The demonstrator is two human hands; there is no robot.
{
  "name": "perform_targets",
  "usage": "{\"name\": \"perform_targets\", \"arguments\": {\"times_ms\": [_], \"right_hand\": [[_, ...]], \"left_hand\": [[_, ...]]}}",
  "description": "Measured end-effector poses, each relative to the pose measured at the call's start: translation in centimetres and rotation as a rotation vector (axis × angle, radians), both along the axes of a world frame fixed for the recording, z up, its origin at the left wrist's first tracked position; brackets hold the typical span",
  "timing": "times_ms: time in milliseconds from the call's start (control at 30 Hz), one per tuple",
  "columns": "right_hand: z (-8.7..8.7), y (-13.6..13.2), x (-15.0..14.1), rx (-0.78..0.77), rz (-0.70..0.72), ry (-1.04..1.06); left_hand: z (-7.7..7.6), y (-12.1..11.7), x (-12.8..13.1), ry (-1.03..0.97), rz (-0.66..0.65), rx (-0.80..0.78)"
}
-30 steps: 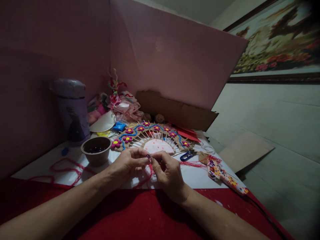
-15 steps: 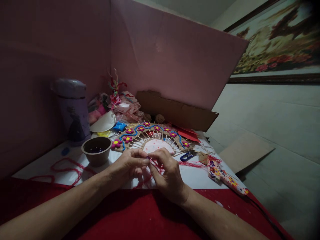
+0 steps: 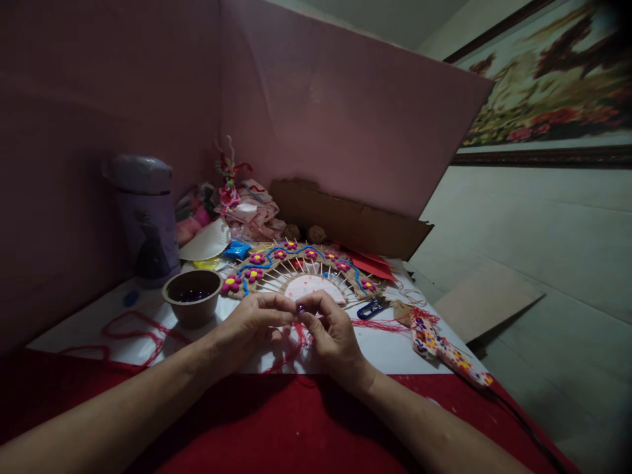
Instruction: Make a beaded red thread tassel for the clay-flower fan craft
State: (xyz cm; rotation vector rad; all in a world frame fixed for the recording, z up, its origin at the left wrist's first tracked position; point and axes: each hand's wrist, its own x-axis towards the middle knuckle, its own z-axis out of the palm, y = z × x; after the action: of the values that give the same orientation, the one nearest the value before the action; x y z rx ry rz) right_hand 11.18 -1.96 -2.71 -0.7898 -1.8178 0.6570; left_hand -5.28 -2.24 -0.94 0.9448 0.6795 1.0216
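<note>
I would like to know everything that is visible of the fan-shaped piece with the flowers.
The fan-shaped piece is an arched band, seemingly brown cord woven over thin pale sticks. The sticks run inward to a light, dotted half-disc; some tips poke past the outer edge. Magenta flowers with yellow centres and a wavy blue line decorate the band. It lies on a white sheet, beyond the left hand and right hand, which partly hide it; contact is unclear.

dim lt, l side murky, top-r corner black
</note>
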Motion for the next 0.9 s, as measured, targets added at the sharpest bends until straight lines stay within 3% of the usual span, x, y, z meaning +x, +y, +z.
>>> {"name": "perform_targets", "arguments": {"times_ms": [567,900], "right_hand": [[-0.5,0.9,-0.2,-0.373,0.271,0.322],[0.9,0.1,-0.4,-0.698,0.367,0.515]], "left_hand": [[-0.2,0.0,0.1,0.040,0.033,-0.003],[0.0,-0.2,0.4,0.044,0.037,-0.010]]}}
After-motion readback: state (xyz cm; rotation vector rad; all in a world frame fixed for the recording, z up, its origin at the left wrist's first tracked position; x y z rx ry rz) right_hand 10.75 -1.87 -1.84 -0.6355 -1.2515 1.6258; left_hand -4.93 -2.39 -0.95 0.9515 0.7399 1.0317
